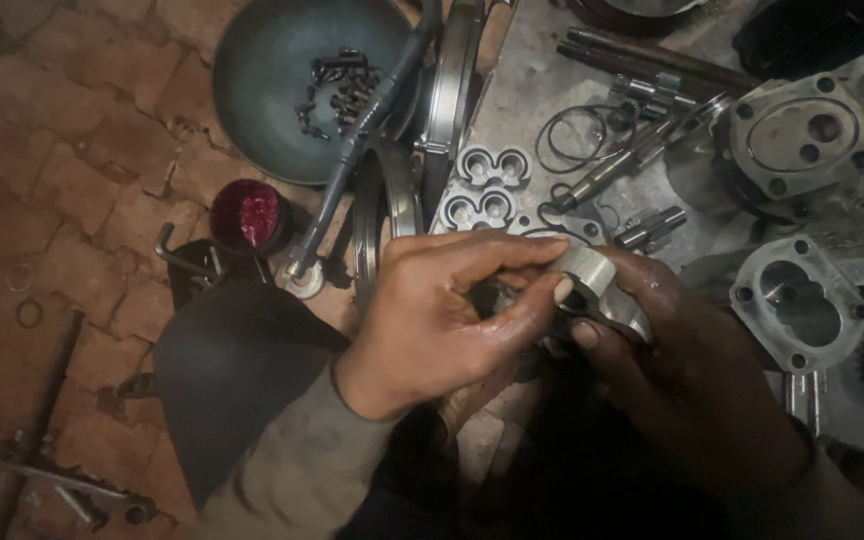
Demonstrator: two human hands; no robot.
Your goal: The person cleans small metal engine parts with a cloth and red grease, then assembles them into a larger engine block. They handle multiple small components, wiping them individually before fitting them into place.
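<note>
Both my hands meet at the centre of the view over a small grey metal pump part. My right hand cradles the part from below and the right. My left hand reaches across from the left, its thumb and fingertips pressed on the part's face and top edge. Both hands look oily. My grey sleeve runs off toward the bottom left. What lies between the fingers and the part is hidden.
A metal sheet on the brick floor holds figure-eight metal plates, black O-rings, shafts and two pump housings. A round bowl holds several bolts. A small pot of red grease stands left.
</note>
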